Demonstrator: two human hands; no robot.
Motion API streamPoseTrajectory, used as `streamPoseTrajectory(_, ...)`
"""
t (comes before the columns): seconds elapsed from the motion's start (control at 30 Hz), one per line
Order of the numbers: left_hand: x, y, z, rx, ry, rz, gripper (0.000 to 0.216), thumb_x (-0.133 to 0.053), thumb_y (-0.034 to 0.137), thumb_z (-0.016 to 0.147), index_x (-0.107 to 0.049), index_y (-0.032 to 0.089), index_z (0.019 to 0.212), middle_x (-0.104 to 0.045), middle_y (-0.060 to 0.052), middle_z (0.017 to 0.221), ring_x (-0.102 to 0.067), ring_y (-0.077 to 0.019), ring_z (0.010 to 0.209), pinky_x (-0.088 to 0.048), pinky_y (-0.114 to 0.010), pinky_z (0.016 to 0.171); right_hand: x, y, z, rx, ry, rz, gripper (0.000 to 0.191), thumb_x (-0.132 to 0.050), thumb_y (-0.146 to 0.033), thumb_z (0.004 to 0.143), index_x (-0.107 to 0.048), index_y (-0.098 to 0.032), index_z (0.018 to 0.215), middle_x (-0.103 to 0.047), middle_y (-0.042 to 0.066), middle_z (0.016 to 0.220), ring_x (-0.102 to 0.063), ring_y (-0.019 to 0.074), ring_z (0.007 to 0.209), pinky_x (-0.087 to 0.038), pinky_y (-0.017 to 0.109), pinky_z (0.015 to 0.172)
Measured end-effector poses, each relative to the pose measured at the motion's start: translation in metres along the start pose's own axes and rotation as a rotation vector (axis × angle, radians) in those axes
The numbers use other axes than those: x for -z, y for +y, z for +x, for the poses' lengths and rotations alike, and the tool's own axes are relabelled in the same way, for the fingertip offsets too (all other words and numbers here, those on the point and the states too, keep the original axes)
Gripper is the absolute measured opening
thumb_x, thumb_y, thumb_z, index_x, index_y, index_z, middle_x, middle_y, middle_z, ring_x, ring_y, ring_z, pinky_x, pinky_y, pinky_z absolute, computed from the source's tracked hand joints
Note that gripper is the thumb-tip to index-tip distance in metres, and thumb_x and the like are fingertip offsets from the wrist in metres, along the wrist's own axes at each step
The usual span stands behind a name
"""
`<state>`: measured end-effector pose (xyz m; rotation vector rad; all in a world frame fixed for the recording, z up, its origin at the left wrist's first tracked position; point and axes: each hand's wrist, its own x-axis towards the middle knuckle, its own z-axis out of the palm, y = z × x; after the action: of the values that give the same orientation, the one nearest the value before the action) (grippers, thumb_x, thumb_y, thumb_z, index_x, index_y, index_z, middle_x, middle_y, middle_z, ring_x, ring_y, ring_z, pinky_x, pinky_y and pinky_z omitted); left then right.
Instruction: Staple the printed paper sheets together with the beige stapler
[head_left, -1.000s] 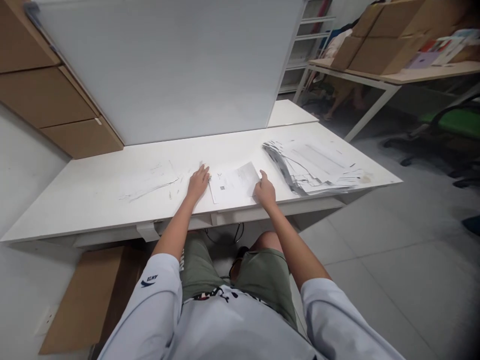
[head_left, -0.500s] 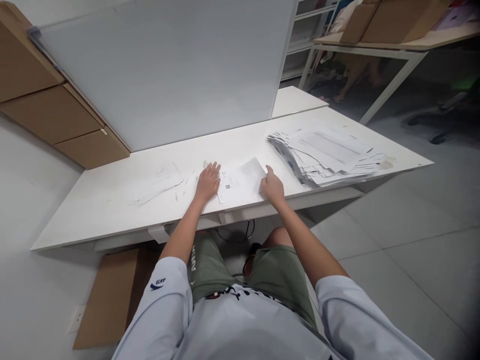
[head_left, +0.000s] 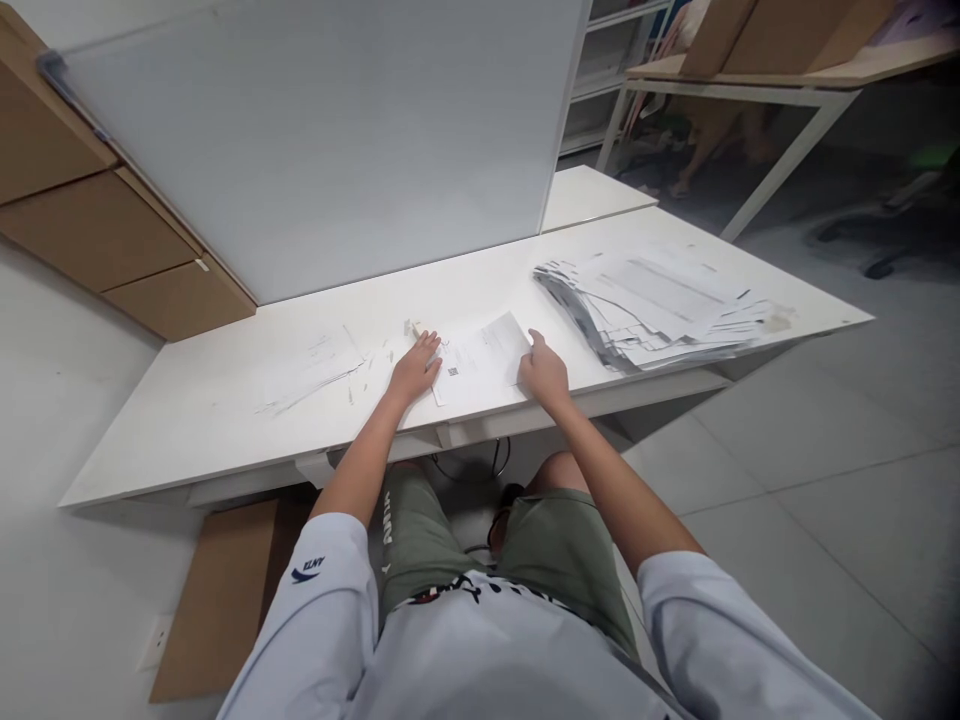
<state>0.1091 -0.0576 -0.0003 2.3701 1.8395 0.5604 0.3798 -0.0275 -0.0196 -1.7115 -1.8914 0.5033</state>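
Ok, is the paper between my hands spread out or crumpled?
Spread out: the paper shows a broad printed face between left hand and right hand. Any hidden fold: cannot tell.

Dark ANTA lettering (head_left: 313,564) is showing beside a curved logo (head_left: 304,577) on the left sleeve (head_left: 334,600). White lettering (head_left: 388,520) is running along the green shorts (head_left: 421,535), hardly legible. 1 QR code (head_left: 453,371) is marking the paper sheet (head_left: 480,375), whose print is looking unreadably small.
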Motion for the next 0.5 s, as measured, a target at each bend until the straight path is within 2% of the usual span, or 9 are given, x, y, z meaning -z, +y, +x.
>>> streamPoseTrajectory(0.23,-0.0023,0.0002,-0.0006,-0.043,-0.027,0.132,0.053,-0.034,0.033,0.096,-0.042,0.012,0.144,-0.040,-0.009,0.154,-0.025,-0.0198,0.148,-0.031,-0.037,0.119,-0.0027,-0.0030,-0.0002,0.039,0.014,-0.087,0.059,-0.034,-0.019,0.090,-0.036,-0.009,0.148,-0.069,0.017,0.108,-0.063,0.0284,0.085,-0.047,0.035,0.074)
streamPoseTrajectory(0.37,-0.0020,-0.0006,-0.0031,-0.080,0.011,0.172,0.055,-0.035,0.033,0.096,-0.040,0.009,0.145,-0.040,-0.013,0.154,-0.025,-0.0217,0.148,-0.031,-0.040,0.120,-0.0042,-0.0058,-0.0006,0.040,0.015,-0.096,0.057,-0.035,-0.019,0.090,-0.040,-0.009,0.145,-0.068,0.017,0.114,-0.063,0.0286,0.089,-0.047,0.036,0.078)
streamPoseTrajectory(0.5,-0.0013,-0.0009,-0.0040,-0.082,0.002,0.165,0.056,-0.033,0.032,0.096,-0.035,0.010,0.147,-0.036,-0.012,0.156,-0.022,-0.0223,0.149,-0.031,-0.041,0.119,-0.0067,-0.0049,0.0006,0.057,0.022,-0.077,0.055,-0.034,-0.019,0.090,-0.042,-0.010,0.144,-0.066,0.016,0.120,-0.064,0.0281,0.091,-0.047,0.035,0.078)
